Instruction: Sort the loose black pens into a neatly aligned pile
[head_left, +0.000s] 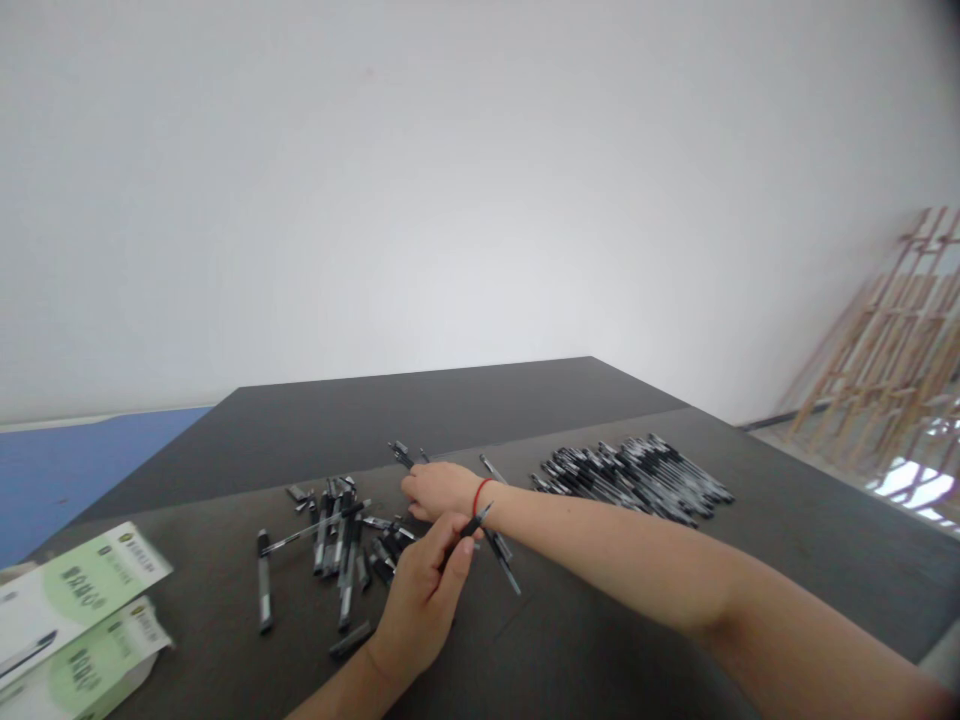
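Your left hand point(424, 600) has its fingers clamped on a slim black pen point(471, 526), tip pointing up to the right, just beside your right wrist. Your right hand point(439, 490) reaches across onto the loose heap of black pens point(341, 540) on the dark desk point(637, 640); whether its fingers are apart or together, you cannot tell
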